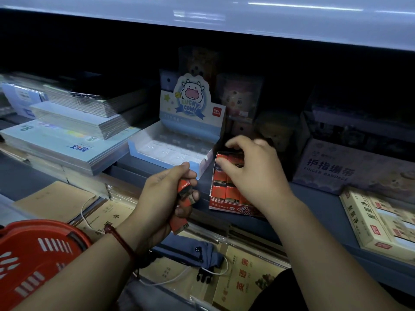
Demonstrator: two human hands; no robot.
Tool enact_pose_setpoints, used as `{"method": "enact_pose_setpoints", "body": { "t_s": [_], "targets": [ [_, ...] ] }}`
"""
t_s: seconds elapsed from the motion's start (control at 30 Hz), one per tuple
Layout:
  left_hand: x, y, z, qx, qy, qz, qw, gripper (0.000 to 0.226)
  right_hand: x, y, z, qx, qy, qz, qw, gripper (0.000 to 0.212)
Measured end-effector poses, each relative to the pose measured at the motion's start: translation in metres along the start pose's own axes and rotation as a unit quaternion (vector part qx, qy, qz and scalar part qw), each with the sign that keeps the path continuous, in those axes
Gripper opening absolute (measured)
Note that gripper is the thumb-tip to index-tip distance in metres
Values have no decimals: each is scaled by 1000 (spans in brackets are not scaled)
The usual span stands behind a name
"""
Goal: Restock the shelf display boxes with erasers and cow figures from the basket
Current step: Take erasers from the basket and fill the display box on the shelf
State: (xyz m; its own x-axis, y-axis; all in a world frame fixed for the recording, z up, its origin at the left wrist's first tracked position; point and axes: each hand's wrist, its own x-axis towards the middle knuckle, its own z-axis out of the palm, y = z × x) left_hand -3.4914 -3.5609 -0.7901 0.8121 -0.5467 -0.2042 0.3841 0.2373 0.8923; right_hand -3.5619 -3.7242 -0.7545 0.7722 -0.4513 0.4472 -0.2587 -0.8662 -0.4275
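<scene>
Several red erasers sit clenched in my left hand as reserve stock, while my right hand, fingers spread loosely, seats one into the red display box at centre frame.

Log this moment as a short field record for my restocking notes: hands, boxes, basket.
left hand: gripping several red-wrapped erasers, held in front of the shelf
right hand: over the red eraser box, fingers at its back row
red eraser box: on the shelf, rows of red 2B erasers showing
Lucky Cow box: left of the red box, pale packets inside, contents unclear
basket: red, lower left, beside the left forearm
</scene>
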Motion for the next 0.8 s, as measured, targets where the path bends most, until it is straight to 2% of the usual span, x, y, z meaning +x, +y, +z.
{"method": "enact_pose_setpoints", "body": {
  "t_s": [0.07, 0.13, 0.2, 0.27, 0.33, 0.4, 0.5, 0.63, 0.8],
  "targets": [
    [0, 1, 1, -1, 7, -4, 1000, 32, -6, -12, 0, 138, -5, -79, 987, 20],
    [-1, 3, 2, 5, 19, 2, 1000, 39, -14, -22, 3, 216, -83, -132, 964, 19],
    [-2, 5, 3, -3, 30, 7, 1000, 46, -20, -27, 9, 221, -150, -156, 951, 25],
    [-2, 5, 3, -12, 30, 1, 999, 53, -22, -30, 15, 220, -179, -161, 945, 33],
    [-1, 6, 1, -20, 14, -5, 1000, 58, -21, -30, 17, 218, -174, -168, 946, 34],
    [0, 6, -3, -29, -15, -6, 999, 65, -19, -29, 15, 222, -150, -170, 949, 25],
    [1, 6, -7, -47, -48, -8, 998, 75, -14, -24, 12, 285, -99, -115, 946, 13],
    [3, 7, -7, -61, -29, -12, 998, 72, -7, -10, 7, 416, -79, 29, 906, 17],
    [4, 6, -4, -62, -11, -11, 998, 66, -6, 10, -6, 394, -49, 68, 915, 16]
  ]
}}
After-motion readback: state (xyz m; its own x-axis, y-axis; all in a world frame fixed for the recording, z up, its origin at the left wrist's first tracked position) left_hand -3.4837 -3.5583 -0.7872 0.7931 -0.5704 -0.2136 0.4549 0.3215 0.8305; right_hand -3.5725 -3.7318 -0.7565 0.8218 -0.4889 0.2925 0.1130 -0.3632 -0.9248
